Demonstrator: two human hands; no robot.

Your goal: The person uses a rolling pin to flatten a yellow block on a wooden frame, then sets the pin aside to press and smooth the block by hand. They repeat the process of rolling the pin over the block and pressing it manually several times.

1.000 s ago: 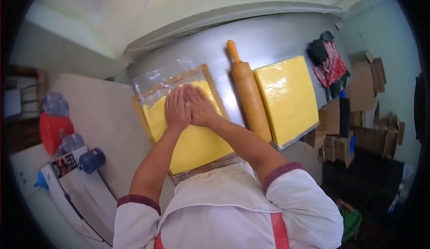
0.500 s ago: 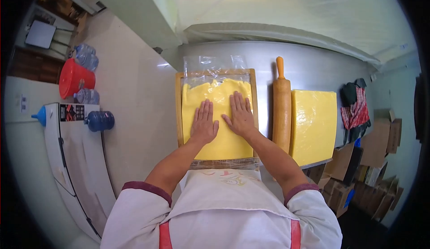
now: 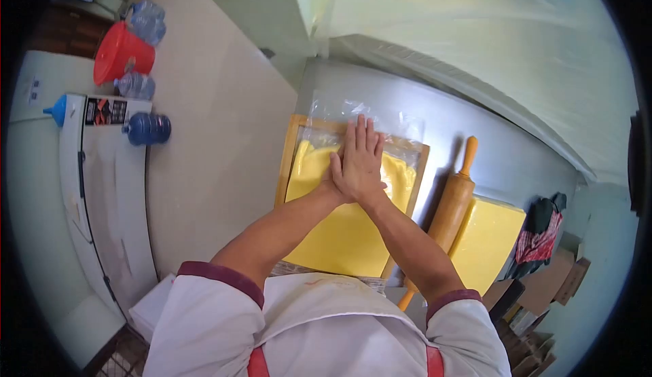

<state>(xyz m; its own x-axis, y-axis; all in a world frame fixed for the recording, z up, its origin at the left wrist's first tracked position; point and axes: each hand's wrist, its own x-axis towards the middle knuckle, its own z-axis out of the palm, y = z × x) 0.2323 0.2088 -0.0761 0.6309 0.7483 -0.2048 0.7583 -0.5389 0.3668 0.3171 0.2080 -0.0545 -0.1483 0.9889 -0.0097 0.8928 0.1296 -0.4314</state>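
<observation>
The right hand (image 3: 360, 166), flat and gripping nothing, lies over the left hand (image 3: 337, 190), whose grip is too hidden to tell. Beneath them is the yellow slab (image 3: 339, 238), inside the frame (image 3: 284, 168).

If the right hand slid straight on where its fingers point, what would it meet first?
Probably the loose clear plastic past the wooden frame; the right hand's fingertips may already touch it.
</observation>
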